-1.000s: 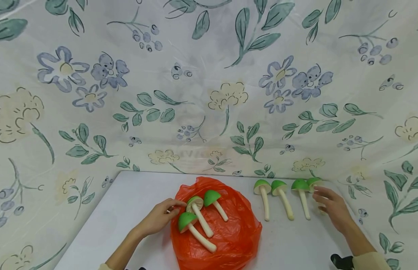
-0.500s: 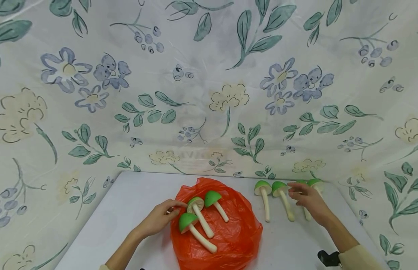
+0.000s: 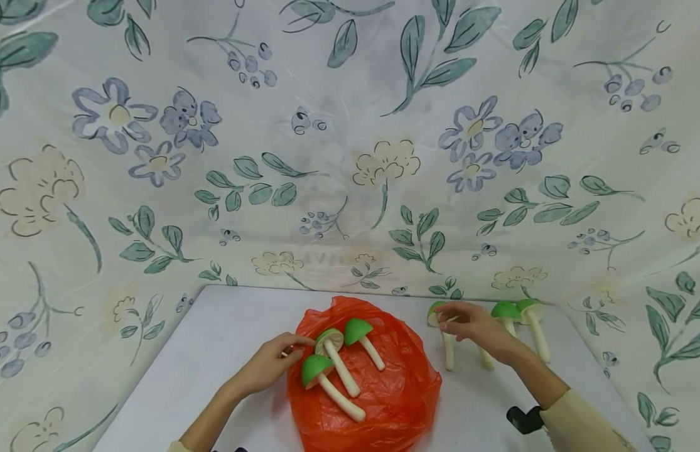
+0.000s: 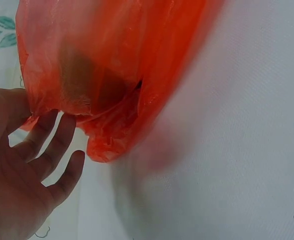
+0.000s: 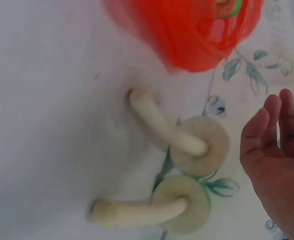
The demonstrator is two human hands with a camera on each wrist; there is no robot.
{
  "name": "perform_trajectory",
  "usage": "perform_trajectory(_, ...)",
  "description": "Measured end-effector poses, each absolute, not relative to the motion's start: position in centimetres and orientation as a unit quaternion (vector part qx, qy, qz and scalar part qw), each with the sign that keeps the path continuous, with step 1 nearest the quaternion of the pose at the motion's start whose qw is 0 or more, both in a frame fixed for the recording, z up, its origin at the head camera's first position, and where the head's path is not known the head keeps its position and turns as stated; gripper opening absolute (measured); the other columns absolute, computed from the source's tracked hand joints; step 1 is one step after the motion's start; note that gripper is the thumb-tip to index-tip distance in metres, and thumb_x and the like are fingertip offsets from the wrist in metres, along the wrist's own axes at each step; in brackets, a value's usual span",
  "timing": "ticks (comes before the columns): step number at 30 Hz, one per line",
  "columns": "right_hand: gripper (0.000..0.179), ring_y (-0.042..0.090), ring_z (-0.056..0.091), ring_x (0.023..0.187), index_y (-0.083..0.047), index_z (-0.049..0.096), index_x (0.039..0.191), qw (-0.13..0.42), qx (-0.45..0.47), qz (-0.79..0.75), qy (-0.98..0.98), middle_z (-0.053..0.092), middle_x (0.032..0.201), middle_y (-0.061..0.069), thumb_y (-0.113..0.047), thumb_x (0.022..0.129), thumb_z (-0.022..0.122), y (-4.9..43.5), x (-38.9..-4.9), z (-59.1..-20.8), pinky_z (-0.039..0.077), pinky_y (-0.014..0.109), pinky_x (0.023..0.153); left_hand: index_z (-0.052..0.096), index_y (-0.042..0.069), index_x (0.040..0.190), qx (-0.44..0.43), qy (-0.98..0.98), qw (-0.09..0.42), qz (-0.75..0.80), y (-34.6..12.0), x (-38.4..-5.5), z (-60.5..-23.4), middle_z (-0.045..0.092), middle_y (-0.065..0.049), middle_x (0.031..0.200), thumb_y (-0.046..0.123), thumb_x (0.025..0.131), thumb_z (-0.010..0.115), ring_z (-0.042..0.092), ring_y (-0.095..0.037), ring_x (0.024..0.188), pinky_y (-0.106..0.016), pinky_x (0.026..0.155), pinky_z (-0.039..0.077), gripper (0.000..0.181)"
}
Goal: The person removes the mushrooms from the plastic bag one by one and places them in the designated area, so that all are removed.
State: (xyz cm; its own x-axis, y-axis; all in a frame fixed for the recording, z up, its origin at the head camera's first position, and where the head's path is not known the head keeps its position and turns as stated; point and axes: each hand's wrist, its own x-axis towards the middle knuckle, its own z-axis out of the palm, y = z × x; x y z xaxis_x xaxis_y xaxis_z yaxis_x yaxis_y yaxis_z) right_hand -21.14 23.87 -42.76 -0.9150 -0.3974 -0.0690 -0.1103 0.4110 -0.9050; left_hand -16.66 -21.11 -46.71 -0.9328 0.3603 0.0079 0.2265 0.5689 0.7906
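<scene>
A red plastic bag [image 3: 395,402] sits spread on the white table, with three green-capped toy mushrooms [image 3: 358,333] lying on or in it; I cannot tell which. At its left edge my left hand [image 3: 273,361] pinches the bag rim between thumb and fingers, beside the caps. My right hand [image 3: 476,326] hovers over the row of toy mushrooms right of the bag, fingers loosely extended and holding nothing. It partly covers two of them, one a mushroom [image 3: 449,355] nearest the bag. In the right wrist view, two mushrooms [image 5: 181,205] lie apart from the hand [image 5: 281,160].
Two more mushrooms [image 3: 538,336] lie farther right near the back edge of the white table [image 3: 214,326]. A floral cloth [image 3: 350,125] hangs behind the table and spreads at both sides. A black device [image 3: 525,419] is strapped at the right wrist.
My right hand has swept left from the farthest right mushroom toward the one nearest the bag. The left hand and the mushrooms stay in place.
</scene>
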Motion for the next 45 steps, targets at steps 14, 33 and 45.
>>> perform_trajectory(14, 0.042, 0.024, 0.063, 0.103, -0.012, 0.064, 0.131, 0.264, -0.241, -0.418, 0.835, 0.067, 0.118, 0.011, -0.029, 0.093, 0.070, 18.9, -23.0, -41.3, 0.054, 0.053, 0.086, 0.068, 0.015, 0.126, 0.161, 0.883, 0.078, 0.434, -21.2, -16.9, -46.9, 0.062, -0.005, 0.121, 0.013, 0.103, 0.055, 0.057, -0.021, 0.098, -0.029, 0.077, 0.052, 0.027)
perform_trajectory(33, 0.036, 0.021, 0.058, 0.115, -0.018, 0.067, 0.129, 0.339, -0.291, -0.299, 0.843, 0.065, 0.125, 0.002, -0.025, 0.094, 0.069, 14.7, -24.2, -41.9, 0.052, 0.044, 0.096, 0.068, 0.016, 0.125, 0.166, 0.883, 0.076, 0.432, -21.1, -16.8, -46.8, 0.063, -0.005, 0.122, 0.013, 0.103, 0.054, 0.057, -0.021, 0.100, -0.030, 0.079, 0.051, 0.026)
perform_trajectory(45, 0.042, 0.021, 0.060, 0.113, -0.020, 0.066, 0.134, 0.377, -0.278, -0.281, 0.838, 0.064, 0.131, 0.002, -0.023, 0.093, 0.070, 12.8, -24.7, -41.8, 0.054, 0.048, 0.092, 0.068, 0.016, 0.125, 0.160, 0.882, 0.077, 0.436, -20.9, -16.6, -47.0, 0.062, -0.005, 0.123, 0.014, 0.103, 0.055, 0.058, -0.021, 0.100, -0.028, 0.079, 0.052, 0.025)
